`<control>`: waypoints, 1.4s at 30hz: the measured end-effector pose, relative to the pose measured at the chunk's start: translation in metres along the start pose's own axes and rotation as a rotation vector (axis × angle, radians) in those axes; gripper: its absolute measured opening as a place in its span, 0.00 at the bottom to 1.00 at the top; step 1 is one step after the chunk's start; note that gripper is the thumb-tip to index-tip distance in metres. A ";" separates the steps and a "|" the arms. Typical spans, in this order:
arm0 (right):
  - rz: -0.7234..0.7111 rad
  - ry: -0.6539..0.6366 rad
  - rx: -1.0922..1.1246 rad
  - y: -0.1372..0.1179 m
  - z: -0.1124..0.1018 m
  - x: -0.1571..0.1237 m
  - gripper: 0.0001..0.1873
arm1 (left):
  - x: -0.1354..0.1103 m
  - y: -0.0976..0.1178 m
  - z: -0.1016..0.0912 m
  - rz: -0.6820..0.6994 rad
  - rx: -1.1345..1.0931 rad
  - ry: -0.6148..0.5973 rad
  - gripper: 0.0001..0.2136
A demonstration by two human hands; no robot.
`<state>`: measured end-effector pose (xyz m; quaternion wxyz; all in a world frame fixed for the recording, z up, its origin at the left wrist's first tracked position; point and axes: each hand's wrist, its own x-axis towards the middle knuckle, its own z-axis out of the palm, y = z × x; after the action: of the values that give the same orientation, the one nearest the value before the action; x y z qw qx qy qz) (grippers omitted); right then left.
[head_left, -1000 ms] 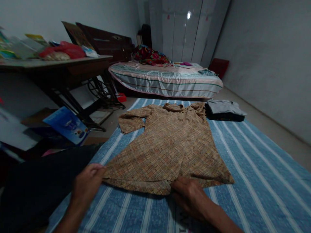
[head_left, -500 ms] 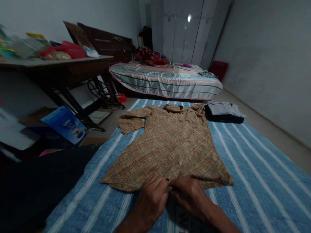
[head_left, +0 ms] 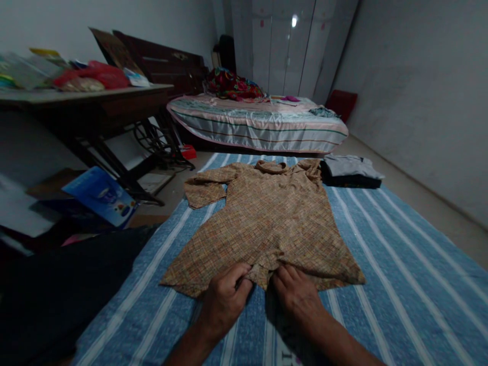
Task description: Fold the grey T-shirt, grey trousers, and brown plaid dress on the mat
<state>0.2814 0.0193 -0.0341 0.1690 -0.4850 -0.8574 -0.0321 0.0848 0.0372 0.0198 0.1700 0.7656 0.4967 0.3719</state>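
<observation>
A brown plaid shirt point(head_left: 274, 213) lies spread on a blue and white striped sheet point(head_left: 385, 264), its collar away from me. One sleeve stretches out to the left; the right sleeve is bunched near the shoulder. My left hand point(head_left: 226, 295) pinches the bottom hem just left of its middle. On the other side of the middle, my right hand point(head_left: 295, 292) has its fingers closed on the hem, the fingertips partly hidden by cloth. Between the two hands the hem is puckered and folded up a little.
A stack of folded clothes point(head_left: 351, 170) sits at the sheet's far right. Beyond is a bed point(head_left: 259, 124) with a red floral blanket point(head_left: 232, 84). At left stand a sewing-machine table point(head_left: 125, 96) and a blue box point(head_left: 101, 195). A dark trouser leg point(head_left: 76, 284) shows at lower left.
My hands have moved apart along the hem, the left one leftward and the right one slightly forward. Cloth between them is now visible and rumpled.
</observation>
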 end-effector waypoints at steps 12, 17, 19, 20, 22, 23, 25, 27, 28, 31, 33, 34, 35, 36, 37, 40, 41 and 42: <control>-0.071 -0.134 0.004 0.012 -0.024 0.007 0.08 | -0.012 -0.002 0.013 0.163 0.063 -0.089 0.14; 0.013 -0.090 -0.020 0.016 -0.014 0.012 0.08 | -0.015 -0.008 0.016 0.200 0.128 -0.193 0.27; 0.114 -0.099 0.102 0.026 -0.021 0.017 0.12 | -0.014 -0.008 0.015 0.219 0.147 -0.243 0.28; 0.171 -0.099 0.197 0.031 -0.027 0.020 0.14 | -0.013 -0.007 0.015 0.224 0.152 -0.264 0.28; 0.293 -0.087 0.436 0.043 -0.038 0.026 0.17 | -0.011 -0.004 0.015 0.227 0.158 -0.283 0.27; 0.351 -0.075 0.569 0.048 -0.044 0.029 0.17 | -0.009 -0.003 0.015 0.224 0.160 -0.288 0.27; 0.447 -0.049 0.833 0.057 -0.056 0.035 0.14 | -0.005 0.000 0.016 0.221 0.156 -0.303 0.27; 0.522 -0.033 1.067 0.062 -0.067 0.040 0.11 | -0.002 0.004 0.018 0.236 0.141 -0.334 0.27; 0.559 -0.027 1.162 0.064 -0.072 0.043 0.10 | -0.001 0.006 0.020 0.246 0.134 -0.356 0.26; 0.674 0.016 1.305 0.066 -0.085 0.048 0.09 | 0.002 0.012 0.025 0.264 0.124 -0.419 0.22; 0.691 0.068 1.298 0.067 -0.092 0.050 0.10 | 0.001 0.015 0.028 0.260 0.131 -0.448 0.18; 0.681 0.095 1.272 0.067 -0.095 0.051 0.10 | 0.001 0.017 0.029 0.261 0.143 -0.455 0.16; 0.666 0.117 1.238 0.067 -0.098 0.051 0.10 | 0.000 0.018 0.030 0.260 0.164 -0.464 0.14; 0.644 0.131 1.204 0.066 -0.099 0.051 0.09 | -0.002 0.019 0.031 0.255 0.195 -0.478 0.12; 0.615 0.131 1.177 0.064 -0.100 0.050 0.09 | -0.003 0.019 0.032 0.246 0.229 -0.497 0.10; 0.458 -0.003 1.119 0.054 -0.097 0.044 0.11 | -0.009 0.020 0.036 0.209 0.314 -0.539 0.06; 0.383 -0.092 1.076 0.050 -0.094 0.041 0.12 | -0.011 0.019 0.038 0.211 0.319 -0.538 0.06; 0.310 -0.191 1.008 0.045 -0.091 0.038 0.12 | -0.013 0.019 0.039 0.222 0.311 -0.527 0.06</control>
<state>0.3248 0.0541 0.0588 0.3050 -0.4654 -0.6963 0.4533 0.1228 0.0218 0.0006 0.1321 0.9018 0.3999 0.0971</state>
